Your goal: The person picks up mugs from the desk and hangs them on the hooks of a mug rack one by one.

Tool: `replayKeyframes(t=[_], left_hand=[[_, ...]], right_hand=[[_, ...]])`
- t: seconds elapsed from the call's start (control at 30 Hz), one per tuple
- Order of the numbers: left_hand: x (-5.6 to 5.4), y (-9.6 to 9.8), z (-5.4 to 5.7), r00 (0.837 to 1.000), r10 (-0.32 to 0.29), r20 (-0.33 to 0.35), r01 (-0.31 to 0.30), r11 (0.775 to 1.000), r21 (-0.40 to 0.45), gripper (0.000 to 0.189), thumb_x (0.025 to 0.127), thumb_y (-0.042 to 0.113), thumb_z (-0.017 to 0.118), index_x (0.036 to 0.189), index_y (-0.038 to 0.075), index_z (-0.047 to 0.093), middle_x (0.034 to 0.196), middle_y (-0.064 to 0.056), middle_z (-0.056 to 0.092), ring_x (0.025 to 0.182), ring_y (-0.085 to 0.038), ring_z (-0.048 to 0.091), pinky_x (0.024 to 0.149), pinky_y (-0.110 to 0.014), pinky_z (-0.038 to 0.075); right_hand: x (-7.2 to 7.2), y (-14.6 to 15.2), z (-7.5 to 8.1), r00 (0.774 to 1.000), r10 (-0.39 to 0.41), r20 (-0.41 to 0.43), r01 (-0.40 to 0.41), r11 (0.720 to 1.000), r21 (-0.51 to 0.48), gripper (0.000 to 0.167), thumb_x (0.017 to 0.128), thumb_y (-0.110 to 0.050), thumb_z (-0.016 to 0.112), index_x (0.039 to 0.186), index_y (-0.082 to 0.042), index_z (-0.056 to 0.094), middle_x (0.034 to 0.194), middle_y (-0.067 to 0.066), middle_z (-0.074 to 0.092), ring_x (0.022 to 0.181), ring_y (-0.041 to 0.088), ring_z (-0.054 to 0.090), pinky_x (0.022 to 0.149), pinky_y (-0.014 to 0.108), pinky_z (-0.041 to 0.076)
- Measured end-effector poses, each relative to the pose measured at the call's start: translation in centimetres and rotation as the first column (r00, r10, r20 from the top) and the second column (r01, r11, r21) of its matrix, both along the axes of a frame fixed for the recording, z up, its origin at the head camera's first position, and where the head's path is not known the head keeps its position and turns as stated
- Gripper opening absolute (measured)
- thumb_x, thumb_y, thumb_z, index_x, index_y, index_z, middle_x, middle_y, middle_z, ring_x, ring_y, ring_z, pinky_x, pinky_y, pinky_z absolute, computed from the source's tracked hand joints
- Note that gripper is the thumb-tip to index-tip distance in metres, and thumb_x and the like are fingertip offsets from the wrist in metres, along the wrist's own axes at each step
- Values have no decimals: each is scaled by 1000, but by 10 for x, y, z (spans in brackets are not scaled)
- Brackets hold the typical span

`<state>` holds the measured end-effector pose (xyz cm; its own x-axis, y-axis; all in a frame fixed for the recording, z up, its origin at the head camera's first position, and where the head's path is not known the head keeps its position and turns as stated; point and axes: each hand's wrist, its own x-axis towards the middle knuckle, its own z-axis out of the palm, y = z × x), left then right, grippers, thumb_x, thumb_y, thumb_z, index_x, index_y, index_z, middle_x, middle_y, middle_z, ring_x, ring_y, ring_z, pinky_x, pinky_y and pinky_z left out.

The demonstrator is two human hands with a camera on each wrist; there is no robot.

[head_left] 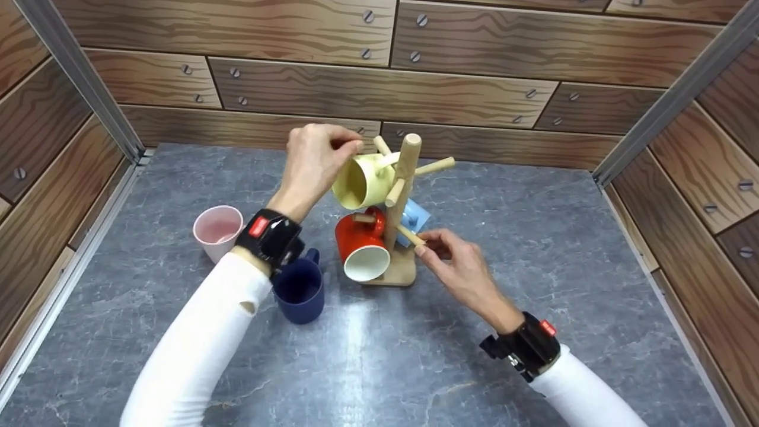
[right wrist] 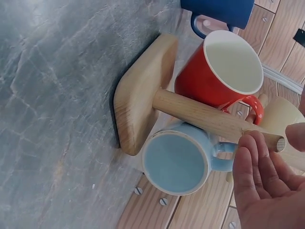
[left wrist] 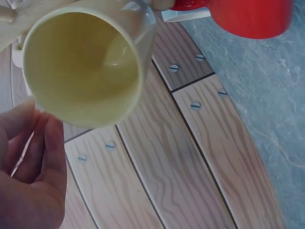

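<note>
A wooden mug tree (head_left: 408, 148) stands mid-table. A pale yellow mug (head_left: 363, 181) hangs on an upper peg, its mouth tilted toward the lower left. My left hand (head_left: 317, 160) is beside that mug, thumb and fingers bent together. In the left wrist view its fingertips (left wrist: 53, 131) come right up to the mug's outer edge, with none inside the rim. My right hand (head_left: 459, 267) pinches the end of a lower wooden peg (head_left: 410, 235) between thumb and fingers. A red mug (head_left: 350, 237) with a white inside hangs lower left. Behind the post is a light blue mug (right wrist: 176, 162).
A dark blue mug (head_left: 301, 296) stands left of the tree, partly under my left wrist. Farther left is a pink cup (head_left: 217, 228). Wood-patterned walls (head_left: 332, 83) enclose the grey marbled table (head_left: 533, 261) at the back and sides.
</note>
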<state>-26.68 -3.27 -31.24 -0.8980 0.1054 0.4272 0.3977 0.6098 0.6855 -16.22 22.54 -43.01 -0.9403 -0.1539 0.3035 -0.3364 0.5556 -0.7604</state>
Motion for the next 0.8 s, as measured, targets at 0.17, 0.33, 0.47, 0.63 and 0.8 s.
replayKeyframes(t=[0.17, 0.33, 0.47, 0.63, 0.8], left_hand=[[15, -19, -17, 977, 23, -213, 9, 989, 145, 16, 96, 10, 70, 107, 1, 78, 110, -11, 75, 95, -20, 72, 87, -29, 59], [36, -38, -37, 968, 18, -249, 28, 984, 178, 22, 95, 5, 66, 115, -2, 73, 116, -15, 69, 102, -25, 68, 87, -29, 60], [54, -54, -57, 986, 30, -167, -7, 991, 135, 26, 94, 7, 67, 119, 0, 72, 117, -15, 69, 103, -27, 66, 86, -37, 60], [75, -66, -81, 1000, 12, 19, -11, 999, -32, 37, 98, 19, 67, 131, 3, 66, 126, -15, 66, 113, -31, 63, 96, -46, 54], [90, -69, -104, 989, -3, 146, 29, 984, -178, 51, 97, 33, 69, 139, 6, 61, 138, -14, 61, 126, -34, 59, 105, -53, 49]], right_hand=[[1, 4, -4, 1000, -4, 16, 4, 1000, -25, 27, 102, -20, 70, 124, -5, 68, 98, 2, 75, 83, 14, 71, 78, 32, 61], [1, 5, -7, 997, -21, 73, 25, 998, -62, 33, 104, -27, 66, 130, -7, 65, 102, 4, 74, 88, 15, 69, 81, 29, 58], [1, 6, -6, 996, -16, 86, 22, 997, -78, 36, 105, -29, 64, 132, -6, 65, 104, 7, 73, 90, 17, 68, 80, 28, 56], [0, 7, -4, 997, -11, 70, 19, 994, -111, 32, 105, -23, 63, 130, -3, 66, 111, 9, 72, 92, 18, 68, 80, 27, 56], [0, 8, -4, 997, -18, 69, 25, 994, -103, 30, 106, -20, 61, 131, -4, 65, 124, 12, 68, 98, 20, 70, 86, 33, 57]])
